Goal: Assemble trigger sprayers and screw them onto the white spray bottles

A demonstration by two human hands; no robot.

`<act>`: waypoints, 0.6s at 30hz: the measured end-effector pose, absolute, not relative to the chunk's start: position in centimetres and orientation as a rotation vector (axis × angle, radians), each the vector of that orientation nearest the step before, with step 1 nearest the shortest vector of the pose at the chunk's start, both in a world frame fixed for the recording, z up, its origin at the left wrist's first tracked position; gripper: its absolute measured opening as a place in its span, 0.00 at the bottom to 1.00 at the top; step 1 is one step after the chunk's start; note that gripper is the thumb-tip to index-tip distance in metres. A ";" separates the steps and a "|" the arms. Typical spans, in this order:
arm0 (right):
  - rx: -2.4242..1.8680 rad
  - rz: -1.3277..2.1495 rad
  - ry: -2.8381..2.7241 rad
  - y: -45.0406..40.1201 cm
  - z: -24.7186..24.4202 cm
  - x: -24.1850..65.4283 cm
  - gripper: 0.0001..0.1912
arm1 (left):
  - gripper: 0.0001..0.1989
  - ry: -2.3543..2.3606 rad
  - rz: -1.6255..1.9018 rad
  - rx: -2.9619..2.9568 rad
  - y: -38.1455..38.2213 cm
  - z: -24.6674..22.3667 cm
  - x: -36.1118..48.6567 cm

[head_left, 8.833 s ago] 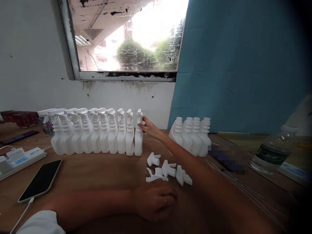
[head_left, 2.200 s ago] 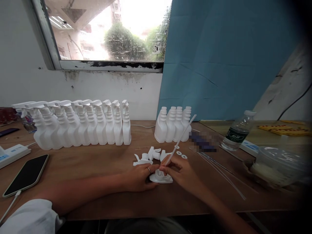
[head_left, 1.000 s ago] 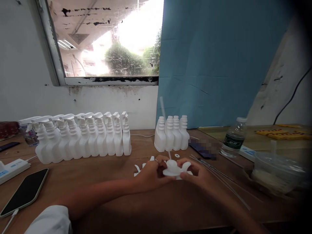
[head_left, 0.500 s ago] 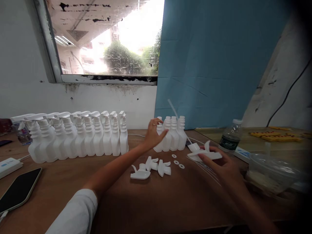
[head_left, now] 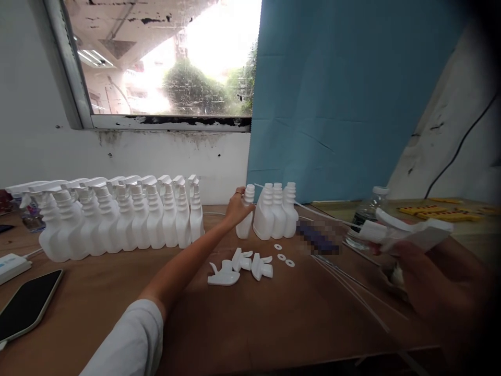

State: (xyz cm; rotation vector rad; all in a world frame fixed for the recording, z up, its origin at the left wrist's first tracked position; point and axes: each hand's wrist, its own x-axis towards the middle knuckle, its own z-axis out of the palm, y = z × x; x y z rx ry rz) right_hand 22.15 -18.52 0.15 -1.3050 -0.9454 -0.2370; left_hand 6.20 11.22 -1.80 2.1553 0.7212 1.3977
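My left hand (head_left: 238, 207) is closed around the neck of a white spray bottle (head_left: 245, 222) that has no head on it. Right beside it stand more open-necked white bottles (head_left: 278, 216). At the right, my right hand (head_left: 434, 271) grips a white trigger sprayer head (head_left: 418, 235), its thin dip tube (head_left: 321, 211) pointing left toward the bottles. Several loose trigger heads (head_left: 223, 278) lie on the brown table in front of the bottles. Small white washer rings (head_left: 281, 257) sit to the right of them, near some thin tubes (head_left: 352, 284).
A row of white bottles with sprayer heads (head_left: 125, 219) stands at the left. A phone (head_left: 31, 305) and a power strip (head_left: 13, 269) lie nearer the left edge. A clear drink bottle (head_left: 366, 219) stands behind my right hand, with yellow pieces (head_left: 430, 211) farther back.
My right hand has moved right with the sprayer head, and its tube has swung down from upright to nearly level. My left hand has shifted slightly left with its bottle, away from the others.
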 end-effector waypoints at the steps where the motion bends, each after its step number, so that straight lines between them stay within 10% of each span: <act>1: -1.306 -0.239 -0.920 -18.6 0.1 21.9 0.18 | 0.25 0.707 1.414 2.182 11.0 -1.7 5.7; 18: -1.219 -0.248 -0.918 -18.2 0.3 20.3 0.18 | 0.22 0.421 1.413 2.647 6.9 -0.8 1.9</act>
